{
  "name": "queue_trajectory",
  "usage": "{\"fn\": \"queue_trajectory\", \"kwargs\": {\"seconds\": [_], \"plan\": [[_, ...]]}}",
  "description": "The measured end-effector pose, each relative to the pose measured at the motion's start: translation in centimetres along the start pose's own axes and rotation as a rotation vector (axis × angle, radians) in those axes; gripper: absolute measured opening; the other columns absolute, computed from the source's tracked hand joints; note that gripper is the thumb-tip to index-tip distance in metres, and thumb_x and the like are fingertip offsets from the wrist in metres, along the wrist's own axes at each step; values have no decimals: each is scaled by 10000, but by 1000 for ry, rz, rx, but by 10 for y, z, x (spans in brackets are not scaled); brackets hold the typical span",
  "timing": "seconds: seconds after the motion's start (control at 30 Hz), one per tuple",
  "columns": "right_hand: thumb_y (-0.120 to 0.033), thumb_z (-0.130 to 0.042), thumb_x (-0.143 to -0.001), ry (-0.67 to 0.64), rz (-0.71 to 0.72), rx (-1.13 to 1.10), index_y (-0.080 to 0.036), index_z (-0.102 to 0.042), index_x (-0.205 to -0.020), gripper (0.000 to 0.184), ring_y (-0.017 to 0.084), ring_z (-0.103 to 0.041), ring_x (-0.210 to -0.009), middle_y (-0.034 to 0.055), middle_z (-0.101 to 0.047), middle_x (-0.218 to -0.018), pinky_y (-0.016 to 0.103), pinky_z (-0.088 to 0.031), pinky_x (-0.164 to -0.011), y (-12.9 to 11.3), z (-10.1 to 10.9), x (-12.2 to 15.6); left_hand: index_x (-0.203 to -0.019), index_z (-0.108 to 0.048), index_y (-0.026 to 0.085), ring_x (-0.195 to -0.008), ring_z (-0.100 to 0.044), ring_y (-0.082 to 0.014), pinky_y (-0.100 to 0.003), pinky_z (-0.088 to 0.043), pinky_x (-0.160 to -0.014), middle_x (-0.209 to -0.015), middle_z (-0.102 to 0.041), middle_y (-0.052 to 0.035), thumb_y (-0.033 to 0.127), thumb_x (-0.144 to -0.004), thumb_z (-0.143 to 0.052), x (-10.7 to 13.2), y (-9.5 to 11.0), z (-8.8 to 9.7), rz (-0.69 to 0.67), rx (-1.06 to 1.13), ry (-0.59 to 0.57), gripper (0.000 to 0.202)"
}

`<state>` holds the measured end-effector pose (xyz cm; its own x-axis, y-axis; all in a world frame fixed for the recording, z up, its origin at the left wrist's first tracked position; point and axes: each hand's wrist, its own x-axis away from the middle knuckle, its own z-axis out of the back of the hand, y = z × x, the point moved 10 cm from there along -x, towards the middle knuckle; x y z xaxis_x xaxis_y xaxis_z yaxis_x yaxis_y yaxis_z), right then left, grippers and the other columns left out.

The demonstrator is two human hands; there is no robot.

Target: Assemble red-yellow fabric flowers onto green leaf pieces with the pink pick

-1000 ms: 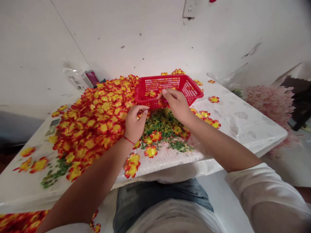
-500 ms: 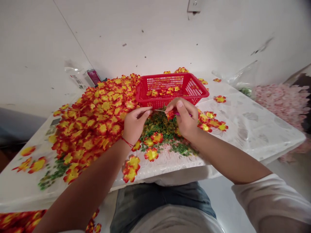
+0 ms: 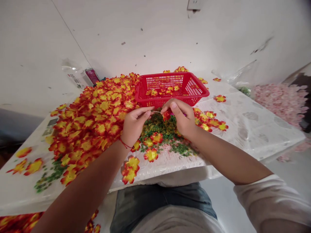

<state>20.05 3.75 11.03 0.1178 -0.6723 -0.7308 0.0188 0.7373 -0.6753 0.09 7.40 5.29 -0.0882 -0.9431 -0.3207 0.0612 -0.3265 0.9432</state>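
Pale wall (image 3: pixel 167 35), dark-specked, socket (image 3: pixel 193 4) near top; table (image 3: pixel 264 129) alongside, white patterned cover; pale floor (image 3: pixel 227 197).

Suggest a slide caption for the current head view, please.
A thin pale piece spans left hand and right hand, near a red basket and heaped red-yellow flowers.

Tabletop (image 3: pixel 274 124): calculator (image 3: pixel 51 123) on its left side; pink blossoms (image 3: pixel 279 102) beyond its right edge; wall socket (image 3: pixel 193 4) above its back edge.
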Motion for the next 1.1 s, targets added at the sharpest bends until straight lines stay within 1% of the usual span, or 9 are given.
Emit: {"fn": "queue_trajectory", "kwargs": {"seconds": [0.13, 0.27, 0.53, 0.67, 0.77, 0.9, 1.03, 1.1], "plan": [[-491, -520, -1227, -12, -4, 21, -276, -790, -971, 430, 192, -751, -914, 22, -800, -943, 384, -594, -876, 1, 0, -1, -1186, -907, 241, -1071, -855, -262, -426, -700, -1032, -1142, -909, -92, 533, -931, -917, 0, -2, -1, 24, 34, -5, 387], [-481, -524, -1226, -28, 14, 39, -273, -791, -975, 421, 191, -749, -900, 22, -796, -942, 381, -586, -858, -1, -1, -2, -1181, -907, 246, -1083, -853, -256, -414, -696, -1031, -1141, -909, -86, 489, -921, -916, 0, -8, -1, 51, 60, -3, 356], [-621, -500, -1203, -14, -25, 126, -276, -774, -933, 517, 210, -746, -879, 36, -804, -918, 398, -606, -848, -3, 1, -4, -1196, -905, 251, -1135, -850, -270, -442, -690, -1072, -1179, -905, -94, 465, -952, -879, 1, -10, 0, 56, 69, 0, 326], [-590, -510, -1209, -19, -17, 102, -271, -775, -939, 494, 205, -753, -887, 36, -810, -925, 390, -606, -851, -4, 0, -5, -1205, -904, 256, -1147, -848, -275, -438, -689, -1067, -1191, -902, -92, 451, -961, -869, 0, -7, -2, 47, 70, -19, 314], [-583, -509, -1210, -2, -32, 95, -273, -773, -941, 489, 208, -756, -893, 36, -809, -923, 396, -612, -861, -2, 2, -4, -1159, -911, 268, -1140, -839, -274, -441, -675, -1084, -1190, -900, -75, 427, -972, -856, 0, 4, -2, -26, -22, -12, 252], [-615, -520, -1199, 6, -76, 66, -278, -765, -938, 492, 212, -766, -888, 29, -795, -896, 408, -635, -880, 4, 2, -4, -1081, -920, 273, -1118, -815, -260, -434, -652, -1106, -1168, -886, -70, 357, -996, -826, 5, 29, -7, -208, -204, -28, 152], [-647, -521, -1191, 35, -118, 56, -277, -757, -926, 513, 206, -752, -885, 26, -780, -899, 409, -643, -902, 11, 4, -4, -1094, -918, 282, -1070, -817, -245, -423, -659, -1070, -1141, -885, -65, 316, -1013, -816, 8, 37, -12, -260, -251, -47, 135], [-660, -521, -1187, 20, -131, 48, -277, -749, -920, 520, 206, -745, -908, 29, -773, -922, 405, -638, -904, 15, 1, -4, -1076, -913, 284, -1037, -814, -239, -413, -663, -1035, -1113, -884, -56, 298, -1009, -820, 10, 41, -14, -291, -299, -47, 116]]}}
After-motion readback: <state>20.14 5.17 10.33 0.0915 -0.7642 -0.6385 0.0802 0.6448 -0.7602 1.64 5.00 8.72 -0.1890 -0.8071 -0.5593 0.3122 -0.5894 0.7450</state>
